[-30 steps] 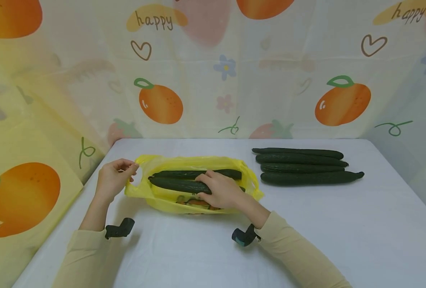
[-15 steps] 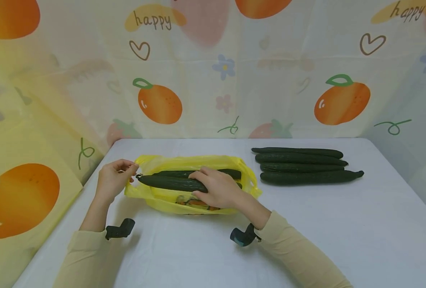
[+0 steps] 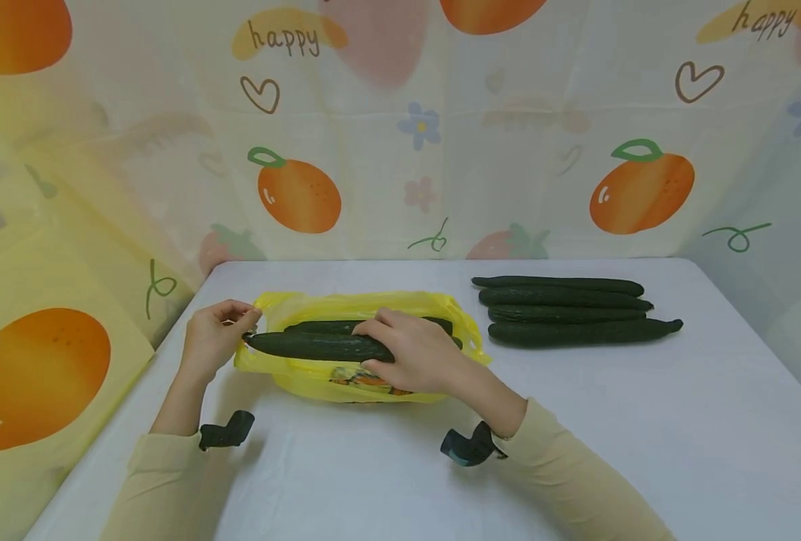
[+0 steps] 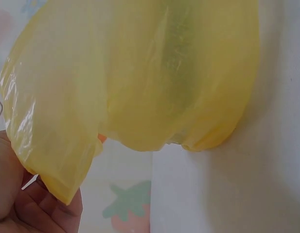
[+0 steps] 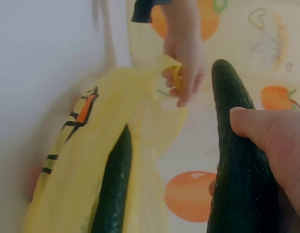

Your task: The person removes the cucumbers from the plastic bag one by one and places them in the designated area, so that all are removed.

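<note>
A yellow plastic bag [image 3: 367, 303] lies on its side on the table, its mouth spread wide. My left hand [image 3: 214, 338] pinches the bag's left handle, and the left wrist view shows the yellow film [image 4: 67, 179] running between thumb and fingers. With thumb and fingers wrapped round it, my right hand [image 3: 417, 349] grips a dark green cucumber [image 3: 319, 346] held level over the bag's opening. Its left tip reaches close to my left fingers. Behind it, another cucumber [image 3: 322, 327] lies inside the bag, plainer in the right wrist view as the lower cucumber [image 5: 113, 189].
Several cucumbers [image 3: 569, 315] lie side by side at the back right of the white table [image 3: 346, 481]. A printed cloth [image 3: 373, 173] hangs behind the table and along its left side. Each wrist carries a small black camera [image 3: 228, 430].
The cucumber in my right hand has come up out of the bag and shifted left. My right forearm has moved slightly right. The left hand keeps its hold on the bag.
</note>
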{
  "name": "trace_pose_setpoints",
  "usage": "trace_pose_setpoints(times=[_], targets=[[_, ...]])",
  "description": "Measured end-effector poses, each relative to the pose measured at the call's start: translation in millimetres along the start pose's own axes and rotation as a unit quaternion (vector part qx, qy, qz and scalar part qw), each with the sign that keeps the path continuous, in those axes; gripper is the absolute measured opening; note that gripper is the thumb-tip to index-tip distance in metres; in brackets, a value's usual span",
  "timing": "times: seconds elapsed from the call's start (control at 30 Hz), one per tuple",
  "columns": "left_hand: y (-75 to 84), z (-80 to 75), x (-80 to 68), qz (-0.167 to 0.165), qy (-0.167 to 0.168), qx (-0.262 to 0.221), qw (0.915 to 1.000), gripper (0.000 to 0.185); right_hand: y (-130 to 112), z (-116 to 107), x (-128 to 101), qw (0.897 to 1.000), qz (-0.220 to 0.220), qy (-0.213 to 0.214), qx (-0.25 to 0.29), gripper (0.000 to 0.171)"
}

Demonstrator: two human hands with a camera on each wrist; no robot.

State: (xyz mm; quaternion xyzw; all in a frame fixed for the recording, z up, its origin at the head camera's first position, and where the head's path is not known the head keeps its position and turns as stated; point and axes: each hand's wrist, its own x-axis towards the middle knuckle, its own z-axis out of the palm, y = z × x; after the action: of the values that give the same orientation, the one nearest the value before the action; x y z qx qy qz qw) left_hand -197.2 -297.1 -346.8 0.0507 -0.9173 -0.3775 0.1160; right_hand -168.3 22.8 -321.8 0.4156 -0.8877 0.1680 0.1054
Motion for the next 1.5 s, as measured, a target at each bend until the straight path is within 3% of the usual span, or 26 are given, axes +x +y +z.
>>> trace_pose_setpoints(times=[0.3, 0.63, 0.93, 1.5], targets=[[0.3, 2.0, 0.3, 0.015, -0.006, -0.018, 0.9997, 0.032, 3.8, -17.2, -13.3, 1.000, -0.006, 0.022, 0.020, 0.038], [6.2, 2.5, -0.2, 0.000, -0.014, -0.024, 0.9996, 0.031, 17.8, -28.1, -30.3, 0.999, -0.001, 0.041, 0.018, 0.038], [4.0, 2.7, -0.3, 0.004, -0.009, -0.029, 0.9995, 0.031, 32.9, -35.6, -49.8, 0.998, 0.025, 0.048, 0.017, 0.039], [4.5, 3.2, -1.5, 0.005, -0.003, -0.029, 0.9995, 0.028, 71.1, -47.4, -84.8, 0.993, 0.059, 0.101, 0.013, 0.040]])
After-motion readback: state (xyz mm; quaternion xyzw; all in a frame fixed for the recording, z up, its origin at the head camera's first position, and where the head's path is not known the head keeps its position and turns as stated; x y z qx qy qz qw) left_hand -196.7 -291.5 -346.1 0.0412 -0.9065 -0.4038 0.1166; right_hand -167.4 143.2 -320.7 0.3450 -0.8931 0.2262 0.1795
